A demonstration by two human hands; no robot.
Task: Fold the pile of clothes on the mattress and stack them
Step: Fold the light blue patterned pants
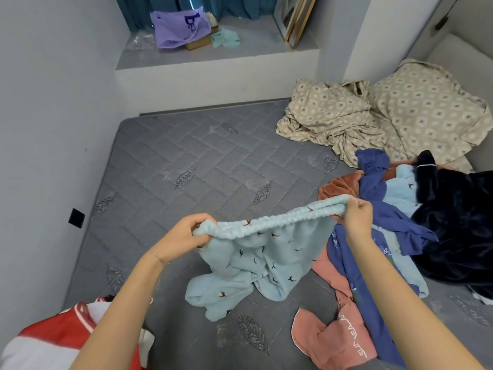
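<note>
Evidently soft, light fleece, the blue pants (256,263) hang over the mattress (186,161) middle, legs crumpled on it. Left hand (184,236) and right hand (354,217), held apart, each pinch a waistband end, probably the best hold. The pile (400,209) lies on the mattress's right; the pink garment's (320,343) white lettering is illegible.
</note>
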